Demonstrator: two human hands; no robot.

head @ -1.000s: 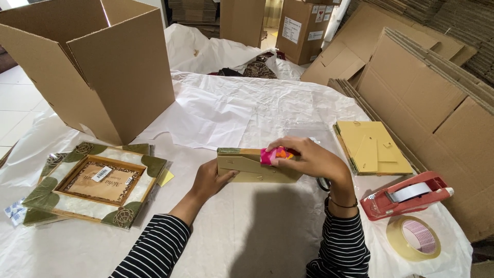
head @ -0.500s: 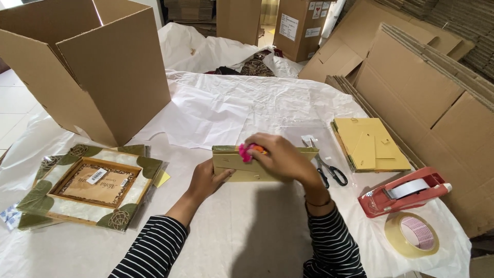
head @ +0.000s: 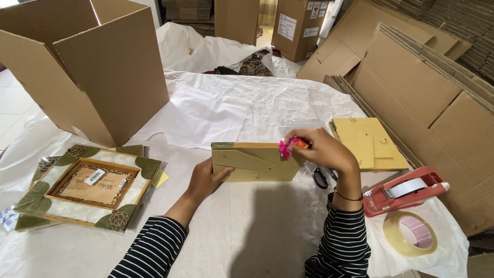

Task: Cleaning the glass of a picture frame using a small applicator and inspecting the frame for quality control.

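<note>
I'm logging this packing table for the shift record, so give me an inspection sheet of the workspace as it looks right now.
Surface: table covered with crinkled white paper.
Job's things: gold frame back lying face down; small pink tool at its top edge.
Clutter: decorated frame at left, scissors, red tape dispenser, tape roll, yellow backing boards.
Grippers: left hand steadies the frame back's left side; right hand grips the pink tool.
Cables: nothing seen.
Surroundings: open cardboard box, flattened cartons stacked at right, more boxes behind.
</note>
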